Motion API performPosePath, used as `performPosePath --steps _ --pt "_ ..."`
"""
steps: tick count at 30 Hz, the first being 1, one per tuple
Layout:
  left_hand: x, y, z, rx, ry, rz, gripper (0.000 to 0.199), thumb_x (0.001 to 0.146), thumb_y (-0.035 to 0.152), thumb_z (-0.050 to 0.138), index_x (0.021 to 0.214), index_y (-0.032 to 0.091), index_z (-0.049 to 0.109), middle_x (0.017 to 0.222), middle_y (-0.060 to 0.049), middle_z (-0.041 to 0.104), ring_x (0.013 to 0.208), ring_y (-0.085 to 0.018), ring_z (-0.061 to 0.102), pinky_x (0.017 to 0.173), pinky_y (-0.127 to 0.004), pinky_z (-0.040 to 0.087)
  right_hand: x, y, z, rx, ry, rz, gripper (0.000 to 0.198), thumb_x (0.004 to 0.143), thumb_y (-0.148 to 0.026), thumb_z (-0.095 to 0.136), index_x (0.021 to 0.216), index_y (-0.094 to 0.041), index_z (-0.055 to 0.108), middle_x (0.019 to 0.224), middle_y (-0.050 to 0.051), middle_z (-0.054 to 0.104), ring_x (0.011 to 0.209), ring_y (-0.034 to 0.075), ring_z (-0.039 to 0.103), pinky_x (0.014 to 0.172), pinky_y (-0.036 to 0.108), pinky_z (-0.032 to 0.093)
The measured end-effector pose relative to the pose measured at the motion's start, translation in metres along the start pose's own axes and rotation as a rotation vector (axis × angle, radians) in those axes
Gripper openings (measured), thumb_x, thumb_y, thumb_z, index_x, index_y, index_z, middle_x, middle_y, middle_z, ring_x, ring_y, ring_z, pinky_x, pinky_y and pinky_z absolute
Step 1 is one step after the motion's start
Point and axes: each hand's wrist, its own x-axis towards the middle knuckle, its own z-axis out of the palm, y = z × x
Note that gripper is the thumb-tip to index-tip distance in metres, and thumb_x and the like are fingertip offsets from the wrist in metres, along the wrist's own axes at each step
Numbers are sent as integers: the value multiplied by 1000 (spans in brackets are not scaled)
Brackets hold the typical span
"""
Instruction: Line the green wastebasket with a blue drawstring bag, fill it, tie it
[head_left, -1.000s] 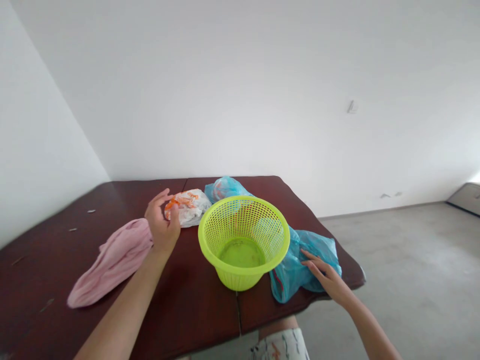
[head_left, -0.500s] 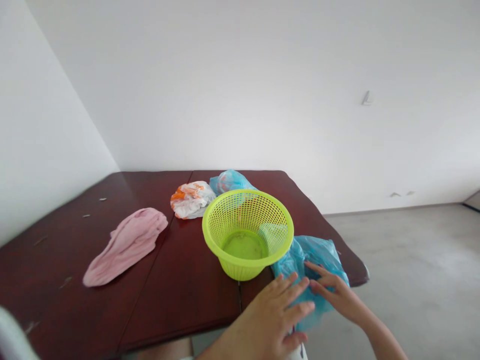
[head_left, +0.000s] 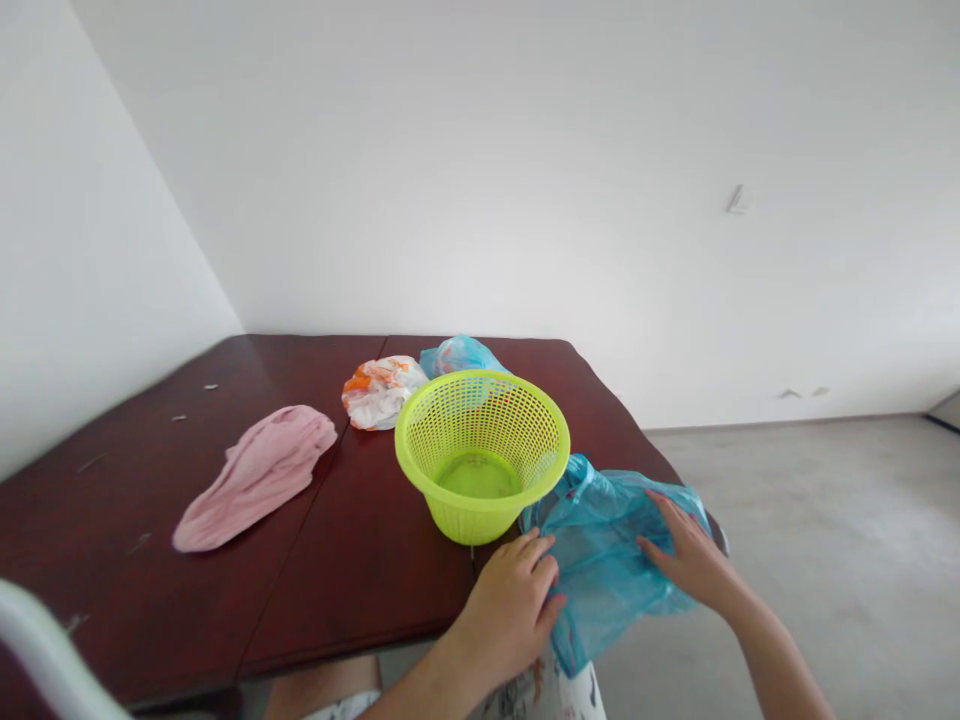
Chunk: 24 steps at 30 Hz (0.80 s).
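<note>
Working at the right front corner of a dark reddish-brown wooden desk (head_left: 360, 590), as the head view shows, two bare hands meet over a crumpled, see-through blue plastic bag (head_left: 600, 560). The bag lies partly on the desktop and partly over its front edge, hanging above a lap in white patterned cloth (head_left: 547, 695). The left hand (head_left: 510, 598) is at the bag's left side, fingers bent and thumb turned toward the plastic; whether its grip has closed on the film cannot be told. The right hand (head_left: 690, 550) rests on the bag's right part, its grip wide, with a clear gap between thumb and forefinger. Just left of the bag, a round yellow-green plastic basket (head_left: 472, 520) with a perforated wall stands upright near the front of the desk, the left hand close below it. Behind the basket, partly hidden by its rim, sits a second blue plastic bag (head_left: 461, 354), rounded and bunched; next to it on the left lies a crumpled white plastic bag with orange print (head_left: 385, 393). A folded pale-pink cloth (head_left: 259, 475) is spread slantwise farther left, well apart from both hands. A white wall (head_left: 450, 200) rises behind, and grey floor (head_left: 810, 540) stretches to the right.
</note>
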Motion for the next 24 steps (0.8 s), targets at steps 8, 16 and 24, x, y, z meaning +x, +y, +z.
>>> performPosePath --steps 8,16,24 --pt "62 5 36 -14 9 88 69 111 43 68 171 13 53 194 -23 32 181 -40 34 147 -58 38 32 -105 61 -105 -192 -171 71 117 -46 41 187 -33 43 197 8 26 185 38 20 147 72 22" --pt "89 -8 36 44 -130 -147 131 99 92 63 189 4 28 196 -27 12 185 -45 13 153 -61 16 42 -92 57 -236 -87 -159 77 119 -66 44 189 -36 37 197 4 27 184 38 27 148 73 20" --pt "83 -2 36 58 -95 -176 133 100 97 54 190 4 24 196 -25 19 183 -49 23 149 -64 23 63 -28 36 -292 -100 -26 83 118 -75 35 191 -34 33 197 6 30 184 34 28 150 66 20"
